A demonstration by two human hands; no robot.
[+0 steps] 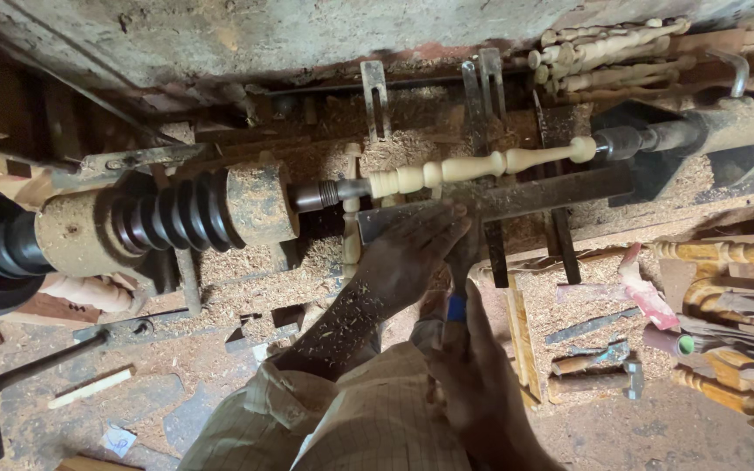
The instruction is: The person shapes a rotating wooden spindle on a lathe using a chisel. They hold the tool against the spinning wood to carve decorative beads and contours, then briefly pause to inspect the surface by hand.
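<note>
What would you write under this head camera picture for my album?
Two hands, left and right, steady a tool at the pale spindle on a sawdust-covered lathe.

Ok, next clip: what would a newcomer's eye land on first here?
First the pale turned spindle, mounted level across the middle of the lathe, above a dark metal tool rest. Just below it, the left hand, flecked with wood chips, rests at the tool rest, while the right hand grips a blue-banded tool handle. At the left sits a dark stepped pulley, with sawdust all around.
</note>
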